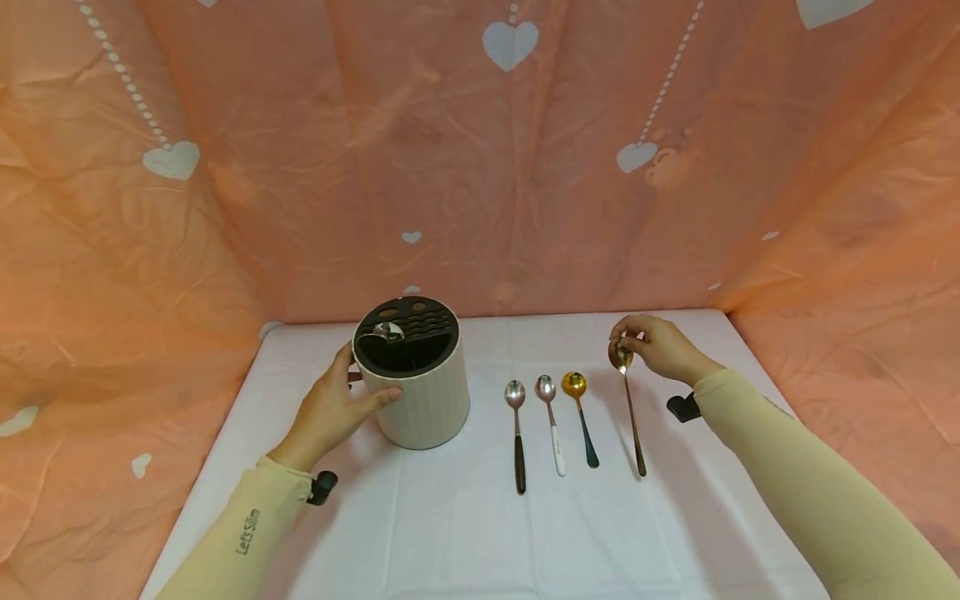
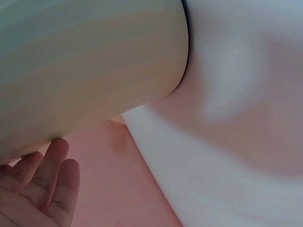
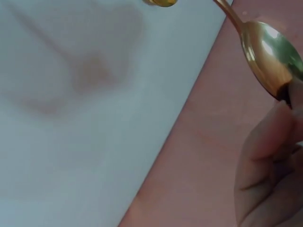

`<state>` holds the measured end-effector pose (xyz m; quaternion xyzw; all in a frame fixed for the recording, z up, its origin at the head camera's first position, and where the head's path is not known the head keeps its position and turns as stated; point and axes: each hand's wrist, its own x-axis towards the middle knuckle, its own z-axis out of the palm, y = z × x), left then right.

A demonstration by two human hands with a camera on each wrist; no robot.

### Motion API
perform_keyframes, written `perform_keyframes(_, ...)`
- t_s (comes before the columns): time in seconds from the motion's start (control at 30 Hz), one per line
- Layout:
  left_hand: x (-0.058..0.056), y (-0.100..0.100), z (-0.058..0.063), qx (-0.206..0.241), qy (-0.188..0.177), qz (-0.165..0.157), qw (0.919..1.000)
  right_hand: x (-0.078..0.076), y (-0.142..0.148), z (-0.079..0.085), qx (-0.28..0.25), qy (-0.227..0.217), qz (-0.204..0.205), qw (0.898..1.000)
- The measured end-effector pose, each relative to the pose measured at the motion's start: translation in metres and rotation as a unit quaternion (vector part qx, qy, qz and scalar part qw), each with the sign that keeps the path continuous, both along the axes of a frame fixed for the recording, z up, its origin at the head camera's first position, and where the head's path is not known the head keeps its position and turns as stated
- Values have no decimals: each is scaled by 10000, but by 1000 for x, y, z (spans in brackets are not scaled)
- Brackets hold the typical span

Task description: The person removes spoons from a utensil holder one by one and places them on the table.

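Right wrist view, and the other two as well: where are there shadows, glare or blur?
Right wrist view: bright glints on the held gold spoon, soft-edged shadows across the white cloth; left wrist view: rather dim, with a broad, blurry-edged shadow beside the pale container; head view: fairly sharp, with a soft shadow on the cloth beside the right sleeve.

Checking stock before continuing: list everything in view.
utensil holder: 1, cream, black top, left side
stored spoon: 1, silver, holder's top
black-handled spoon: 1, silver bowl, right of holder
white-handled spoon: 1, silver bowl, next right
green-handled spoon: 1, gold bowl, next right
long spoon: 1, gold, furthest right
tablecloth: 1, white, beneath
backdrop: 1, orange-pink, white hearts, behind
wrist cameras: 2, black, wrists
sleeves: 2, pale yellow, arms
left hand: 1, on holder's left
right hand: 1, pinching long spoon
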<state>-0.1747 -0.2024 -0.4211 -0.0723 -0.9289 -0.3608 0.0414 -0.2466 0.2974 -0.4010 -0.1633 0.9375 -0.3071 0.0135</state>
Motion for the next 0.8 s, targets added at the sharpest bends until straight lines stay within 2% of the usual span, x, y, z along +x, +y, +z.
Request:
perform_keyframes(0.37, -2, 1, 1, 54, -8, -40, 10000, -4, 9, -16, -69, -465, -96, 9988)
perform_keyframes(0.8, 1, 0, 2, -6, -110, 23, 9999, -16, 11, -43, -341, -877, -160, 9954)
